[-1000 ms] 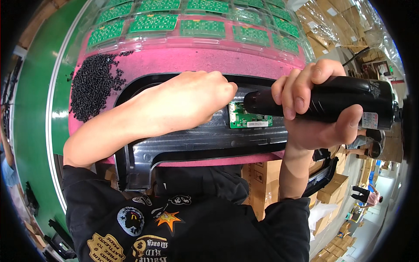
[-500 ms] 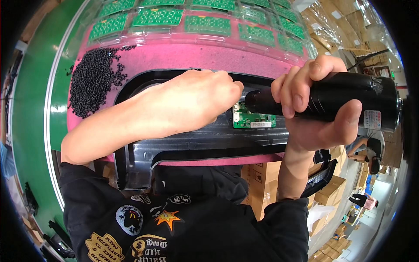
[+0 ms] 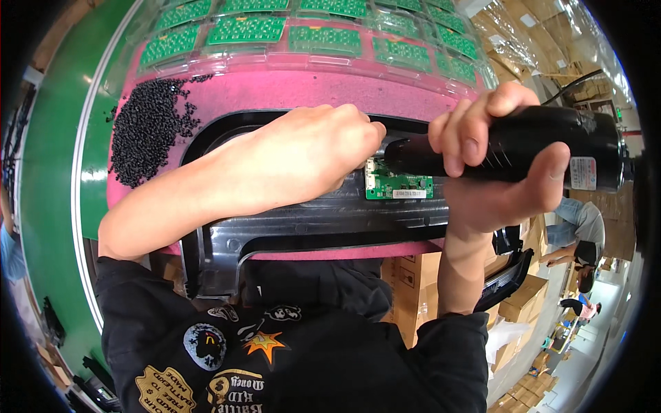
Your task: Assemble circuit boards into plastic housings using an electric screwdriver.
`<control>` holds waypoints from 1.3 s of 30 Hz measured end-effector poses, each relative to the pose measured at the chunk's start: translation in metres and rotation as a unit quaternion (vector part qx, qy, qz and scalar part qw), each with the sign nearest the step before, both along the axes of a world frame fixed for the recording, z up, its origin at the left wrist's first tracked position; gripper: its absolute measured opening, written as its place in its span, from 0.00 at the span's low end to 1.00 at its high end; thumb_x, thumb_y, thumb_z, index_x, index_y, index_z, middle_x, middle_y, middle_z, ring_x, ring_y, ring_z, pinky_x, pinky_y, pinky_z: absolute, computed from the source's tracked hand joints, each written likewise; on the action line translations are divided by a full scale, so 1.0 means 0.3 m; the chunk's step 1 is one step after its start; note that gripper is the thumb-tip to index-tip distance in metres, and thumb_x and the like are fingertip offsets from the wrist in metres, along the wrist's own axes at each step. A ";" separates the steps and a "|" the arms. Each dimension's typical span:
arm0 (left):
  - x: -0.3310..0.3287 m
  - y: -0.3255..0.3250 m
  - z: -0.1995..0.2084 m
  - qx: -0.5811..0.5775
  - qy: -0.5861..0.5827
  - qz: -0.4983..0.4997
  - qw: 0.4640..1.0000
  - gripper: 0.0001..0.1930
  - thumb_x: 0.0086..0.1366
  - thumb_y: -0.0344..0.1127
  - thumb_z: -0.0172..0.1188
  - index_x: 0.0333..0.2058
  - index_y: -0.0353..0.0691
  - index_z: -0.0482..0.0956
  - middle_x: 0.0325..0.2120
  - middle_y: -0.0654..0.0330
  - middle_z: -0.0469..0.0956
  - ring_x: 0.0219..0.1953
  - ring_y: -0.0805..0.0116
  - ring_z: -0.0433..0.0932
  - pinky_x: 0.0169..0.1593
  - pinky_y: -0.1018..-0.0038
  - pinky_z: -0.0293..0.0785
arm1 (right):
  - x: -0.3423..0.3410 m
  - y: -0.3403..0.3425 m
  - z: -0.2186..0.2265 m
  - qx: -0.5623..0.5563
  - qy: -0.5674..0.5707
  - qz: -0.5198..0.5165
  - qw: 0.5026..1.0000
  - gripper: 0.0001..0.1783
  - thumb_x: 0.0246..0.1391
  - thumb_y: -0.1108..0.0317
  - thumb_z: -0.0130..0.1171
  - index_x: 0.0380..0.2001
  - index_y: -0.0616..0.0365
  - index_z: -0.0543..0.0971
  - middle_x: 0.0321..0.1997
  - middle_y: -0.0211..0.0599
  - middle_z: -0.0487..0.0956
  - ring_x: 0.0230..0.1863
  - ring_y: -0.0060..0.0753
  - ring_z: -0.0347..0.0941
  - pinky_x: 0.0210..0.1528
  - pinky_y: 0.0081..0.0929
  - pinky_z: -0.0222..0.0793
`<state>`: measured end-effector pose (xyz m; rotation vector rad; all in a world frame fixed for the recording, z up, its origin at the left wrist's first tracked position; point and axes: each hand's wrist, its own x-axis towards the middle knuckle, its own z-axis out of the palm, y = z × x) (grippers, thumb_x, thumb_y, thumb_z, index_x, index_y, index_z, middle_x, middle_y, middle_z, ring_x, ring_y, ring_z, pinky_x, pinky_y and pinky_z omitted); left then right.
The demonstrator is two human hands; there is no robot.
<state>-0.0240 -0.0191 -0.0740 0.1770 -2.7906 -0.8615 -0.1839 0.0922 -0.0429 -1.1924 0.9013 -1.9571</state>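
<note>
Right hand [image 3: 496, 165] wrapped tight around a black electric screwdriver [image 3: 530, 148], held level with its tip down at the left end of a small green circuit board [image 3: 399, 186]. Left hand [image 3: 310, 155] curled almost shut, fingertips pinched right at the tip, apparently steadying a screw, though too small to tell. Board seated in a recess of a long black plastic housing [image 3: 310, 227], itself lying across a pink mat [image 3: 330, 89] on the counter. Loose heap of black screws [image 3: 148, 127] on the mat to the left; clear trays of more green boards [image 3: 323, 38] beyond. Likely trouble from here: bit slipping off the screw head and gouging the board, or catching the left fingertips so close by; a slanted screw cross-threading in the plastic; unclamped housing shifting under pressure.
</note>
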 end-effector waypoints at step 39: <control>0.011 -0.012 -0.020 0.001 0.030 -0.010 0.999 0.06 0.59 0.26 0.56 0.33 0.28 0.72 0.25 0.44 0.74 0.32 0.40 0.75 0.33 0.55 0.70 | 0.061 -0.011 0.049 0.072 0.117 -0.181 0.974 0.11 0.59 0.69 0.56 0.42 0.62 0.70 0.23 0.28 0.64 0.20 0.21 0.60 0.29 0.26 0.65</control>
